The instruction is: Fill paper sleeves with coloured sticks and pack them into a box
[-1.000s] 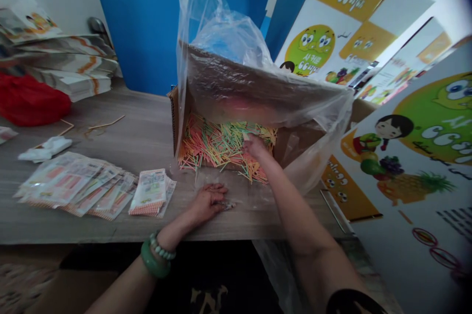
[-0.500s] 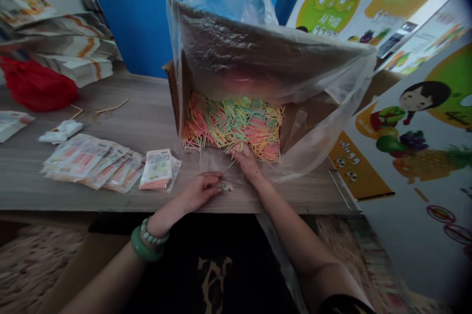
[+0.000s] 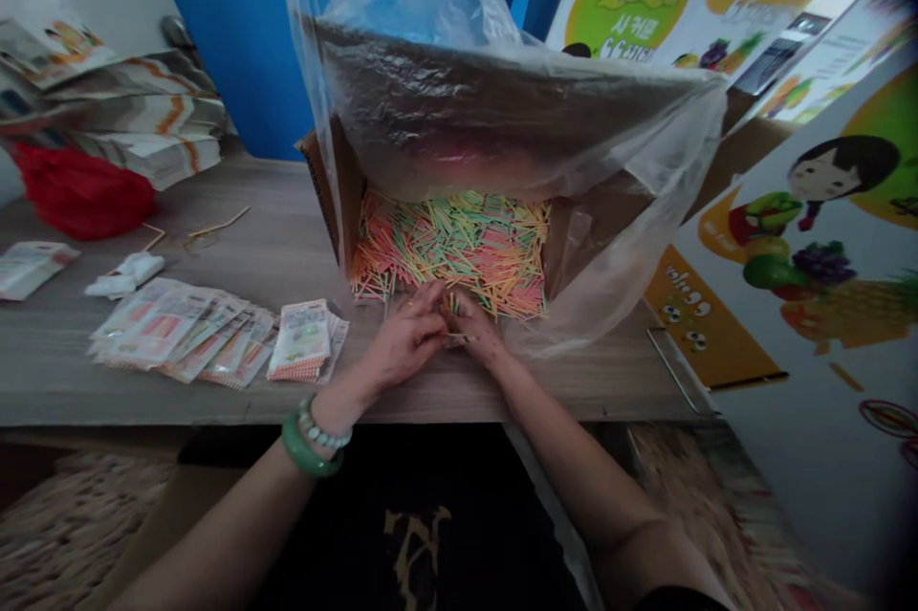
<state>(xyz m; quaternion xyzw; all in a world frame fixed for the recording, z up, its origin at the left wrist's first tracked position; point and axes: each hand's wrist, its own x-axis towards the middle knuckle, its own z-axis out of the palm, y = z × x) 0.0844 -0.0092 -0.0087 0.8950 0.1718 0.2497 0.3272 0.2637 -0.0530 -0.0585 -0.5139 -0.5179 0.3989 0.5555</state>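
Thin pink, yellow, orange and green sticks [image 3: 451, 238] lie heaped in a cardboard box [image 3: 322, 195] that is tipped toward me and lined with a clear plastic bag [image 3: 623, 295]. My hands meet just in front of the heap. My right hand [image 3: 479, 332] is closed around a few of the sticks, mostly hidden by the fingers. Against it, my left hand [image 3: 410, 341] is closed with curled fingers on a small printed packet [image 3: 460, 338], of which only an edge shows. A green bangle and a beaded bracelet circle my left wrist.
To the left lie fanned clear packets [image 3: 154, 324] with coloured sticks and a small stack of packets [image 3: 299, 338]. Farther left are a crumpled white piece [image 3: 125, 274], a red bag [image 3: 86, 190] and stacked cartons [image 3: 154, 114]. Printed panels [image 3: 810, 305] stand at the right.
My left hand has moved up and right to meet my right hand, bringing the packet to the sticks. My right hand has drawn slightly back from the heap.
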